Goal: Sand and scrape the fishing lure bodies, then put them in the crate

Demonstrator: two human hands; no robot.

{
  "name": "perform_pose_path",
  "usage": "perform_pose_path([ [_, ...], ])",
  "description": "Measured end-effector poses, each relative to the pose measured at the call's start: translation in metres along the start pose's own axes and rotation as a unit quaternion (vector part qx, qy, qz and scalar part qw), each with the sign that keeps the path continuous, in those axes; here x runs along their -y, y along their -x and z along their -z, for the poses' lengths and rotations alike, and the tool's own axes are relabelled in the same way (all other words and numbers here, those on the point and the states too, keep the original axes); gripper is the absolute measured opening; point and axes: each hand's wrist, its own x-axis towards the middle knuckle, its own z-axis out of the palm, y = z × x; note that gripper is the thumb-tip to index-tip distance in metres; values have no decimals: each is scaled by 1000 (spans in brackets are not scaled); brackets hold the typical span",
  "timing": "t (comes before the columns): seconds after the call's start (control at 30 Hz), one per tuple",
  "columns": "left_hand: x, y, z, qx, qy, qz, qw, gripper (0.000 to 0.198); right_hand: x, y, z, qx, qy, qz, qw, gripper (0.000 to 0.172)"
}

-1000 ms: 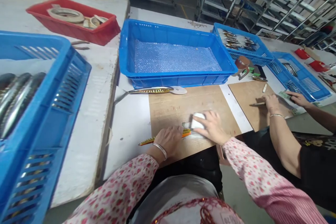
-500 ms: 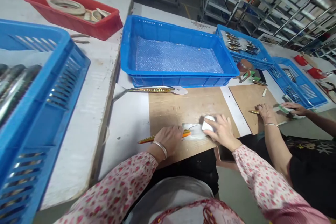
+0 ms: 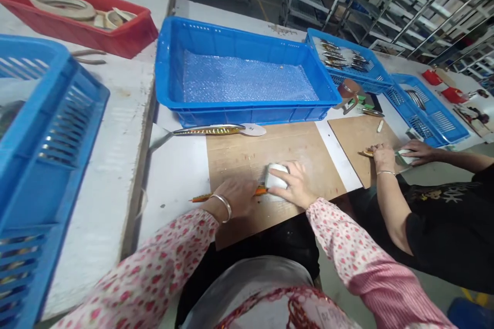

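On the brown board (image 3: pixel 309 154), my left hand (image 3: pixel 237 196) is closed around a slim orange-and-gold fishing lure (image 3: pixel 261 190). One end of it sticks out on each side of the hand, and the middle is covered. My right hand (image 3: pixel 295 183) grips a white block (image 3: pixel 275 177) from its right side. The block's lower left edge is at the lure's right end; whether they touch I cannot tell. Beyond both hands lies a bigger gold-and-dark lure (image 3: pixel 216 130) with a pale, rounded bill, along the board's far edge.
Behind the board stands a blue crate (image 3: pixel 254 113) lined with bubble wrap. A blue basket (image 3: pixel 73 128) and a red tray (image 3: pixel 127 46) with tape rolls are at left. On the right, a co-worker's hands (image 3: pixel 385 157) work at another board (image 3: pixel 347 136), near a brown mug (image 3: pixel 348 93).
My right hand has slid left with the white block, up to the lure's right end. The left hand still holds the lure and is blurred. The whole view has shifted slightly.
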Motion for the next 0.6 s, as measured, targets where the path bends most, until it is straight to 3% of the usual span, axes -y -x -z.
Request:
perform_pose_path([
  [0.1,1,-4,4,-7,-17,-14,1000,33,-12,13,5,0,-14,44,999,50],
  [0.17,3,-10,10,1,-30,-12,999,38,-20,23,12,-2,-3,33,999,44],
  [0.37,9,-33,30,107,-10,3,994,49,-5,4,5,23,7,24,999,52],
  [0.6,16,-41,30,91,-7,-16,996,45,-19,16,25,40,-42,60,997,43],
])
